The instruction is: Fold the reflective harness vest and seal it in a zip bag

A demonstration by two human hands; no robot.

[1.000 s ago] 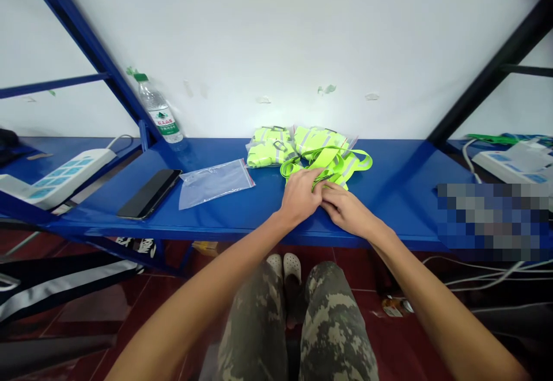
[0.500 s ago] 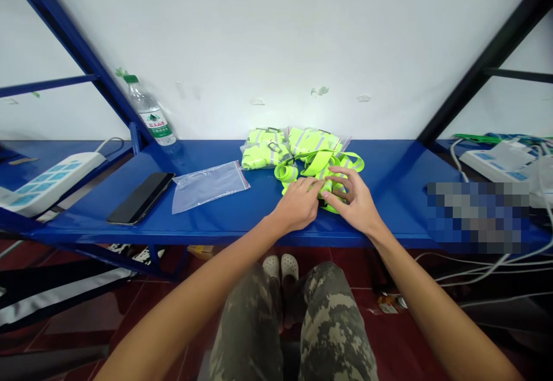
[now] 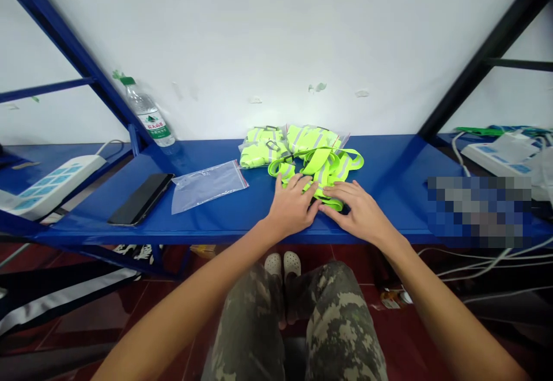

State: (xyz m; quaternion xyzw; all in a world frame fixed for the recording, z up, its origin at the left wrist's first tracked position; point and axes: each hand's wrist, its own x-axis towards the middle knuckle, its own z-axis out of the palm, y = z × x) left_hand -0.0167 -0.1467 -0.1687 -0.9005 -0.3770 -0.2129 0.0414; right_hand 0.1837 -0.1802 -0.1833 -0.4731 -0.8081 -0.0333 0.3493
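Observation:
A loose heap of neon-yellow reflective straps (image 3: 322, 165) with silver stripes lies near the middle of the blue shelf. My left hand (image 3: 294, 205) rests on the heap's near left side, fingers spread over the strap. On the near right side, my right hand (image 3: 356, 211) has its fingers stretched out across the strap, thumb apart from them. Both thumb tips come close together at the front of the heap. Behind it lie two clear bags of similar straps, a left bag (image 3: 261, 149) and a right bag (image 3: 309, 137). The strap beneath my palms is hidden.
A clear zip bag (image 3: 209, 186) lies flat to the left, beside a black phone (image 3: 141, 198). One water bottle (image 3: 152, 117) leans at the back left. Power strips (image 3: 60, 181) and white cables (image 3: 479, 269) are at the sides. A blurred patch (image 3: 479, 211) covers something at right.
My fingers have spread and lowered onto the straps, where they were bunched around a strap before. The loop at the heap's left has shifted slightly left.

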